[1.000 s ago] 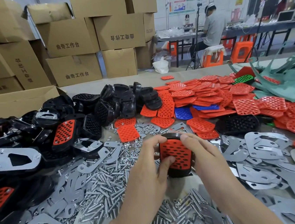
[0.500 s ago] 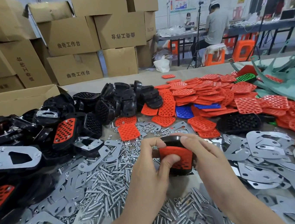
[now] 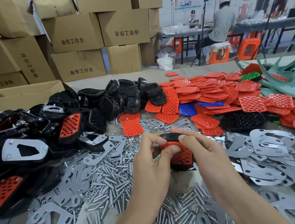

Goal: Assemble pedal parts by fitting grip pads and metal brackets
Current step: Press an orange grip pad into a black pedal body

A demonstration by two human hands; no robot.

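Work table (image 3: 103,82) is loaded with stock: black pedal shells (image 3: 123,96) far left, loose grip pads (image 3: 214,89) far right, metal brackets (image 3: 268,146) near right, bolts (image 3: 109,173) near centre. The pedal (image 3: 169,137) is at centre between both hands. It is a black oval body with a rounded glossy rim, far end tilted up. A perforated red pad (image 3: 184,155) lies in its face, partly hidden by the thumbs. Left hand (image 3: 152,164) grips the left edge with its thumb on the pad. Right hand (image 3: 208,152) grips the right edge with fingers curled over the far rim.
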